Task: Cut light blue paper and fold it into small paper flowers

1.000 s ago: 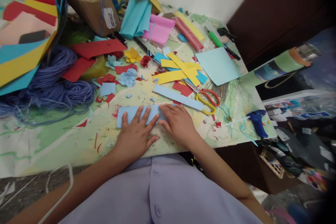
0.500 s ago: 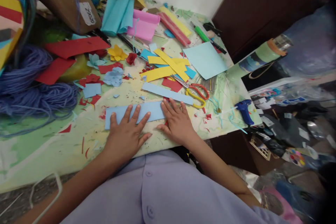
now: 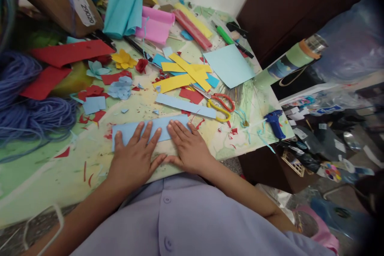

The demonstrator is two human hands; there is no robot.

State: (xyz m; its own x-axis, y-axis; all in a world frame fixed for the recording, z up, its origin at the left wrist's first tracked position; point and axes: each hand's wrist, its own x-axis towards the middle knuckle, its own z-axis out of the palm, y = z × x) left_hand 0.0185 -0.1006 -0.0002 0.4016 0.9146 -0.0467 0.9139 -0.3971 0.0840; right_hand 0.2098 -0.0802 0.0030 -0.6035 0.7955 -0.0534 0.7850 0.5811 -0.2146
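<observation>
A long light blue paper strip lies near the table's front edge. My left hand rests flat on it, fingers spread. My right hand lies flat beside it with its fingers on the strip's right end. A second, narrower light blue strip lies just beyond my right hand. Neither hand grips anything.
Red-and-yellow scissors lie right of the strips, a blue glue gun near the table's right edge. Crossed yellow strips, a light blue sheet, paper flowers, red scraps, rolled paper and purple cord crowd the table.
My right hand has slid left along the strip's right end, closer to my left hand. The view has shifted, so everything sits further left in frame.
</observation>
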